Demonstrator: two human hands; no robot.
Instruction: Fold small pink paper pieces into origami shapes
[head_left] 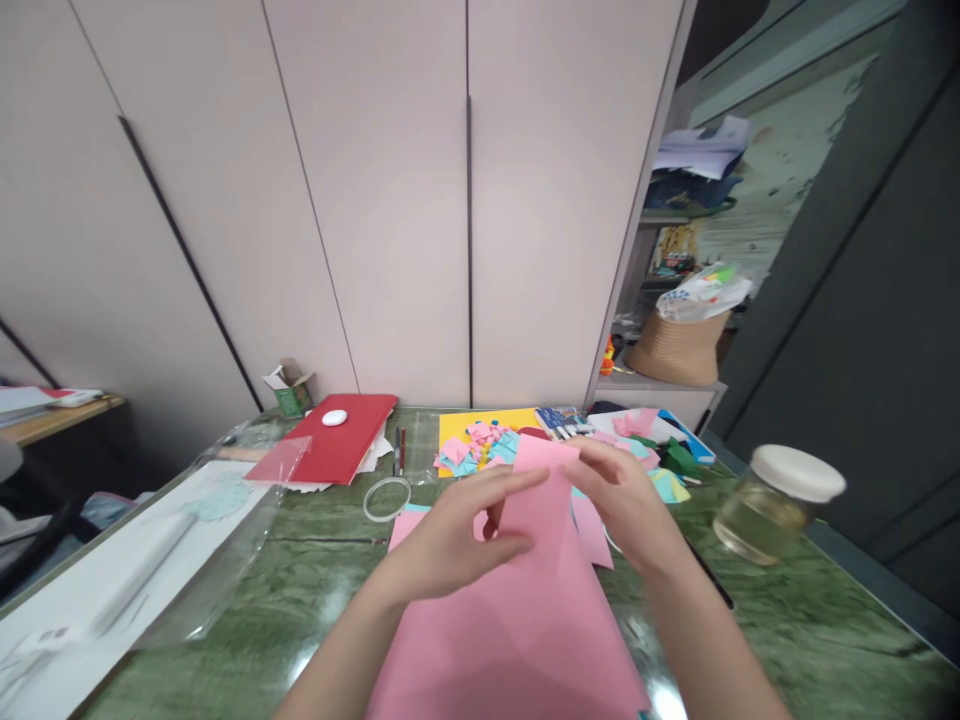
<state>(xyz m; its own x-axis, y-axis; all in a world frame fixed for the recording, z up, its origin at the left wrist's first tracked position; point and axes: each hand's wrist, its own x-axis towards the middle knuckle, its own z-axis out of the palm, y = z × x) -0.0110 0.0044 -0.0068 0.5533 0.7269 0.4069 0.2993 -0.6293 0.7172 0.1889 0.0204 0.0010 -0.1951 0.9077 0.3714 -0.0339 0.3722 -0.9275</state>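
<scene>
Pink paper piece (541,510) raised above larger pink sheet (510,650), near-centre of green counter (847,610). Left hand (469,520) grasps its left side; right hand (619,500) grips its upper right corner. Red folder (345,445) far left; lidded jar (772,510) right.

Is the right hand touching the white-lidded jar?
Apart: the head view shows green tabletop between the right hand and the white-lidded jar.
</scene>
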